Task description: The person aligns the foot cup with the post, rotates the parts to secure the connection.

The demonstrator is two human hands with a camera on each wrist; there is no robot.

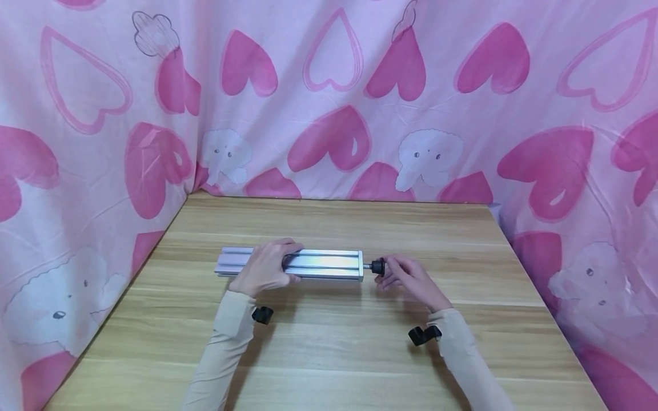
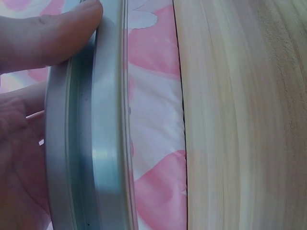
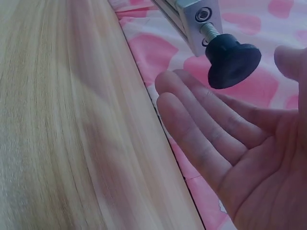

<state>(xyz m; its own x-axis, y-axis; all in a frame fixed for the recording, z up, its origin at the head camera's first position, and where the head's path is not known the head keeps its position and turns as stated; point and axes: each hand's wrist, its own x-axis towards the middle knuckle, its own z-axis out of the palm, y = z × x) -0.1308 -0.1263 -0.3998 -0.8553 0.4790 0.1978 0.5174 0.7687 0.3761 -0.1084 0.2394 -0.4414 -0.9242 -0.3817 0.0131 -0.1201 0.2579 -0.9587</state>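
My left hand (image 1: 264,266) grips a silver aluminium profile (image 1: 324,262) from above, holding it level over the table. In the left wrist view, the thumb (image 2: 72,33) lies across the grooved aluminium profile (image 2: 108,120). From the plate (image 1: 361,266) on its right end sticks out a levelling foot (image 1: 378,267) with a threaded stem and a black round base. Around that foot is my right hand (image 1: 411,279). The right wrist view shows its fingers (image 3: 196,136) extended and slightly bent below the black base (image 3: 232,64), with a gap between; the thumb stands off to the side.
The wood-grain table (image 1: 329,365) spreads beneath both hands. Pink curtains (image 1: 329,114) with hearts hang along the back and both sides, right at the table's edges. A small black mount (image 1: 263,315) sits at the left wrist, another black mount (image 1: 424,335) at the right.
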